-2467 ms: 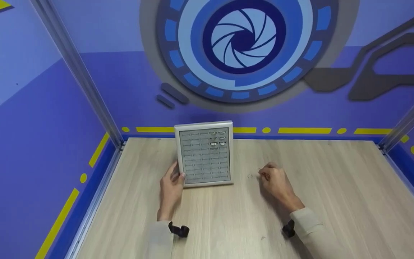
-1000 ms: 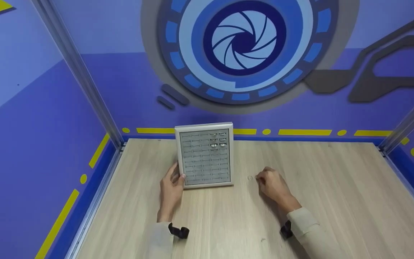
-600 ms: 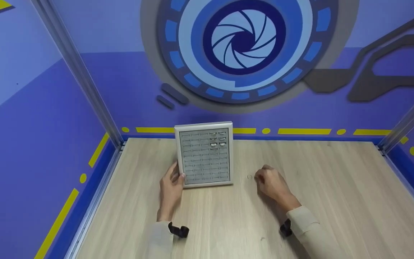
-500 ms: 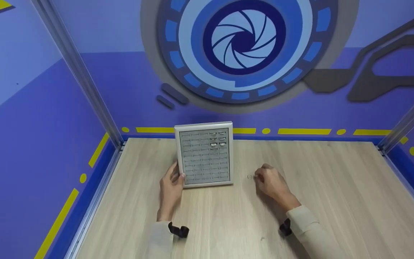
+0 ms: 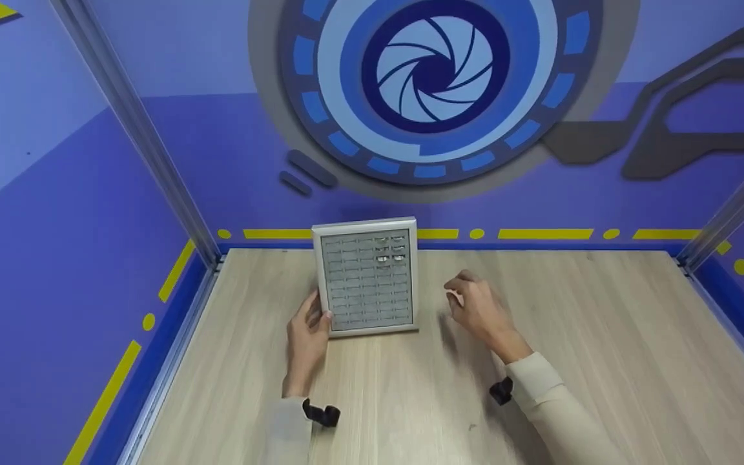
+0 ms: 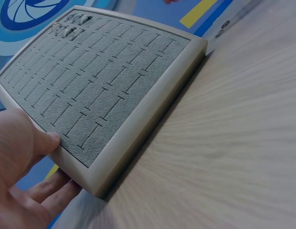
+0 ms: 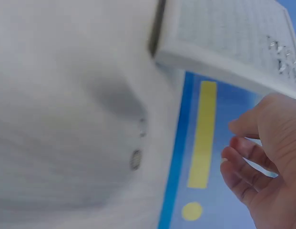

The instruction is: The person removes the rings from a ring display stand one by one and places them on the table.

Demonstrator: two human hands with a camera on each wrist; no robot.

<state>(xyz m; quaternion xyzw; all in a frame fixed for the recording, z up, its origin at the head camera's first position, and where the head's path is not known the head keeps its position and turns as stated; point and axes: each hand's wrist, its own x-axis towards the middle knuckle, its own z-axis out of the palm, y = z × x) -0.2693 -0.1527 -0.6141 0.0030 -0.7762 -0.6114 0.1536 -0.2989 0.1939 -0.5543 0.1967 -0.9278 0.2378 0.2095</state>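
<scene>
My left hand (image 5: 307, 342) grips the lower left edge of a white-framed ring display tray (image 5: 372, 278), which stands tilted back on the table. Its thumb lies on the front and its fingers reach behind. Several silver rings (image 5: 390, 248) sit in the slots at the tray's top right. My right hand (image 5: 480, 313) hovers to the right of the tray, its fingers loosely bent. A gap shows between thumb and fingertips, and I see nothing held there. Below it on the table, the right wrist view shows a chunky ring (image 7: 136, 160) and a blurred thinner ring (image 7: 142, 127).
The wooden table (image 5: 385, 413) is enclosed by blue and purple printed walls (image 5: 268, 142). A metal post (image 5: 139, 129) rises at the left corner. A small mark or bit (image 5: 473, 426) lies near the table's front.
My right hand was low by the rings on the table with its fingertips together. It has risen, shifted slightly left and parted its fingertips. The left hand and the tray stay in place.
</scene>
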